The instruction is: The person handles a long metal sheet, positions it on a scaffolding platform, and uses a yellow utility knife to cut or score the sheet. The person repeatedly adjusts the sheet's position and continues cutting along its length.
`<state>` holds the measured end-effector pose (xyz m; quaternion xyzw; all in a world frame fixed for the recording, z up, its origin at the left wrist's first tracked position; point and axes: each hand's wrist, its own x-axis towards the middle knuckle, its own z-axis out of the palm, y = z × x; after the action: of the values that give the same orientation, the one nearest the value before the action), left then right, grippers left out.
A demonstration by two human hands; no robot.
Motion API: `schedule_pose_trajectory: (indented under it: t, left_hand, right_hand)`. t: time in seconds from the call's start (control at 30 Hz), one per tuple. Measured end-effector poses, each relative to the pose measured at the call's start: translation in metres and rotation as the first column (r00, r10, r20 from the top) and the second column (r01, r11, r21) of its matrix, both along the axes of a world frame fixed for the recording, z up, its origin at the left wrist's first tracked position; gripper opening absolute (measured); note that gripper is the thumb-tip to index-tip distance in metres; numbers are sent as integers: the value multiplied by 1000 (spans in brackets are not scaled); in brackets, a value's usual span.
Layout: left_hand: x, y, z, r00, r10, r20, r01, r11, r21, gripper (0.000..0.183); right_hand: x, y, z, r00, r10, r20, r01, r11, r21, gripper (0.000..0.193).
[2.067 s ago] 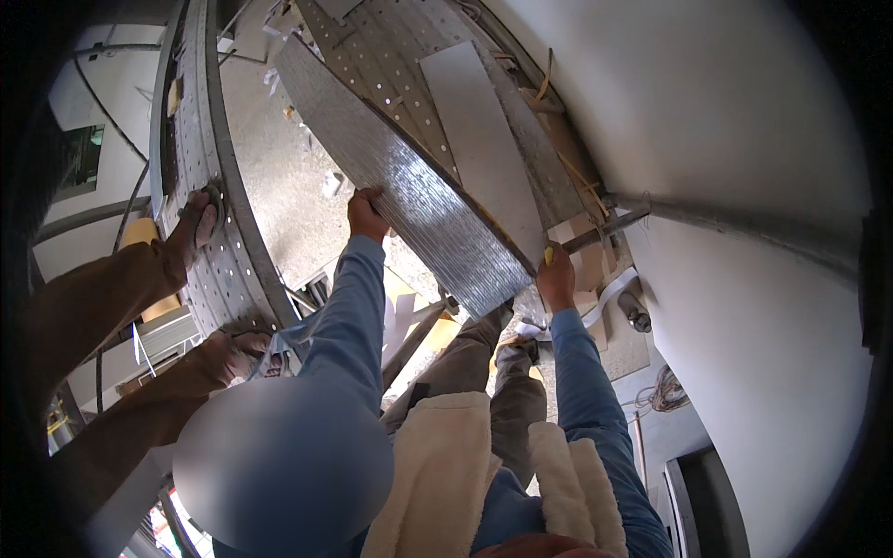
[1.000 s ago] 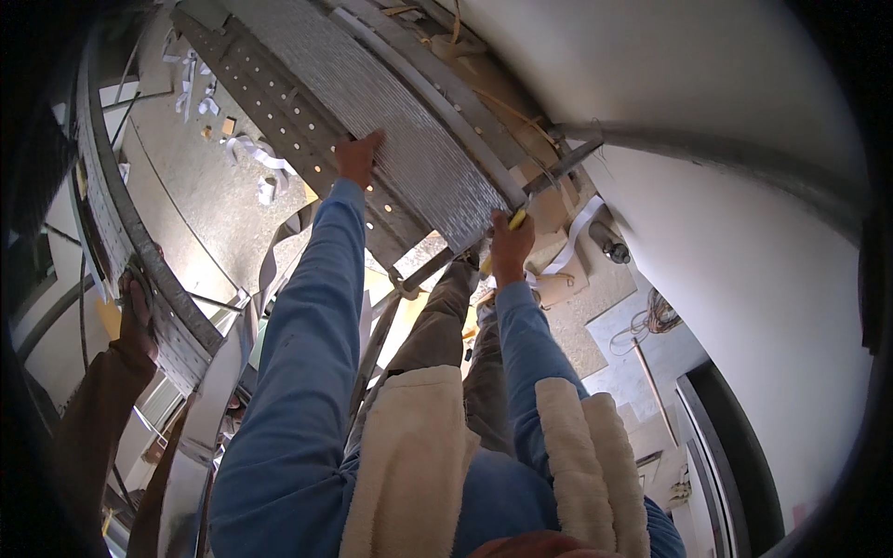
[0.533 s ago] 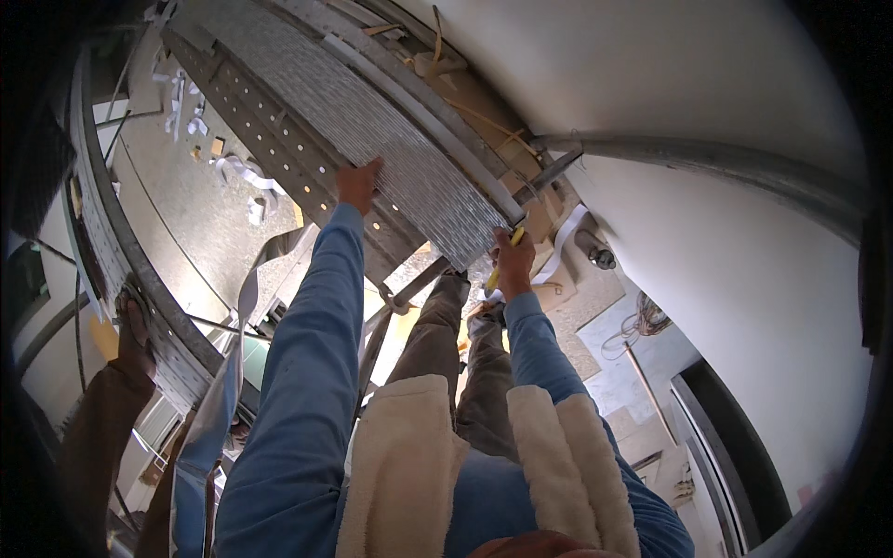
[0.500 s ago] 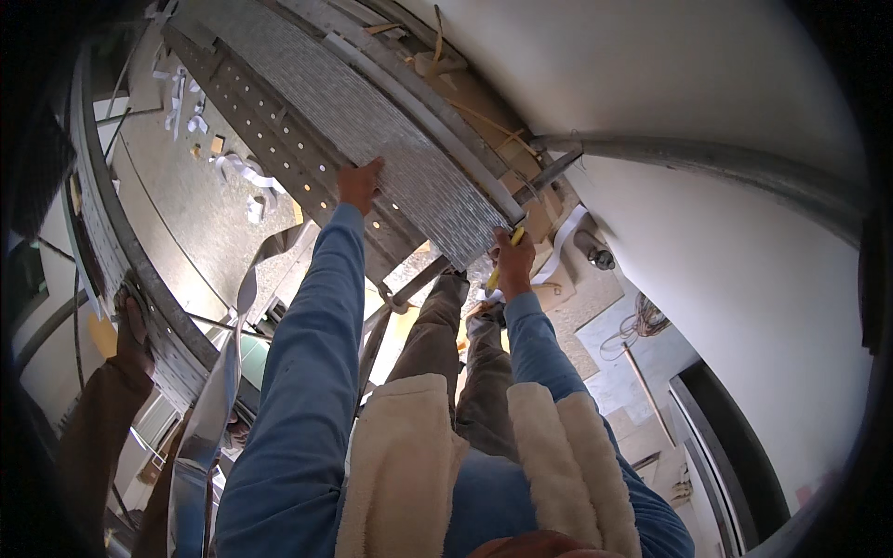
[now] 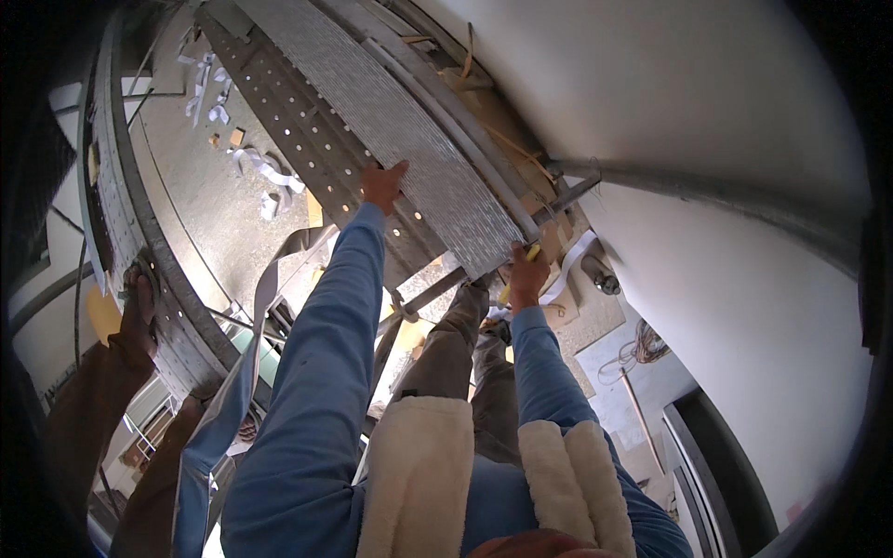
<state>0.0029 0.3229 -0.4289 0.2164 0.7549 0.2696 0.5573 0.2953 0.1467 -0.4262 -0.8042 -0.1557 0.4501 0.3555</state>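
A long, ribbed silver strip (image 5: pixel 423 163) runs from the far left toward me, lying over a dark perforated metal plank (image 5: pixel 307 149). My left hand (image 5: pixel 379 189) is closed at the strip's left edge, thumb stretched across its top; the other fingers are mostly hidden. At the strip's near right corner, my right hand (image 5: pixel 528 277) is closed around a slim yellow tool (image 5: pixel 533 252), whose ends show above and below the fist. Its fingertips touch or nearly touch the strip's edge; I cannot tell which. The tool's working end is not clear.
Another person's hand (image 5: pixel 139 302) rests on a curved perforated plank (image 5: pixel 153 251) at left. A shiny strap (image 5: pixel 244 372) hangs beside my left arm. Metal tubes (image 5: pixel 707 191) frame the platform near a pale wall (image 5: pixel 726 102). White scraps (image 5: pixel 265 172) and coiled cable (image 5: pixel 648 344) lie below.
The view has shifted, so the planks and strip appear slightly farther right and lower. Both my hands keep about the same places on the strip, the right still holding the yellow tool.
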Motion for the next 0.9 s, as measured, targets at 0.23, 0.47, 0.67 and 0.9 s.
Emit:
schedule_pose_trajectory:
  t: [0.23, 0.47, 0.67, 0.9]
  left_hand:
    - [16, 5, 30, 829, -145, -539, 192, 981, 31, 78]
    - [48, 48, 53, 125, -622, -773, 809, 515, -283, 139]
    - [65, 45, 53, 77, -744, -664, 770, 467, -434, 153]
    - [69, 60, 71, 85, -795, -601, 744, 451, -492, 154]
  right_hand:
    - [3, -6, -28, 982, 92, 167, -100, 994, 38, 29]
    - [10, -5, -16, 997, 78, 6, -78, 997, -11, 28]
    - [13, 8, 19, 978, 207, -9, -207, 974, -95, 32]
    - [-14, 63, 50, 679, 662, 317, -672, 735, -92, 71]
